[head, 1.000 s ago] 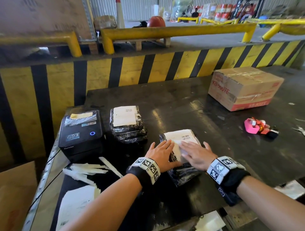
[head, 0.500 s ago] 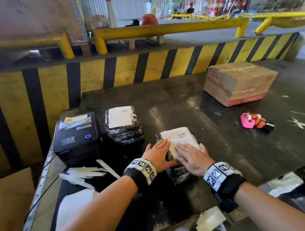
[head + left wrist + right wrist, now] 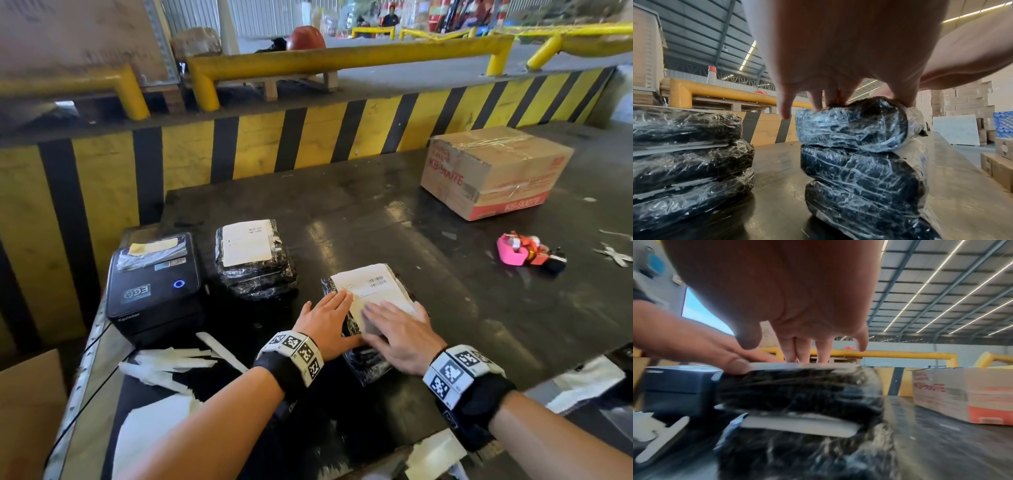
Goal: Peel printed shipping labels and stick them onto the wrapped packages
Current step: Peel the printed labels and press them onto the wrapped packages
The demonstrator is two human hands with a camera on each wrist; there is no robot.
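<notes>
A stack of black film-wrapped packages stands on the dark table in front of me, with a white shipping label on its top. My left hand lies flat on the label's left edge and the top package. My right hand presses flat on the label's near right part, fingers straight. A second wrapped stack with its own label stands to the left, beside the black label printer.
Peeled white backing strips and paper sheets lie near the table's left front edge. A taped cardboard box sits at the back right, a pink tape dispenser in front of it. A yellow and black striped barrier runs behind.
Both hands stay flat on the label; the right hand has slid slightly toward me over it. The camera has tilted a little.
</notes>
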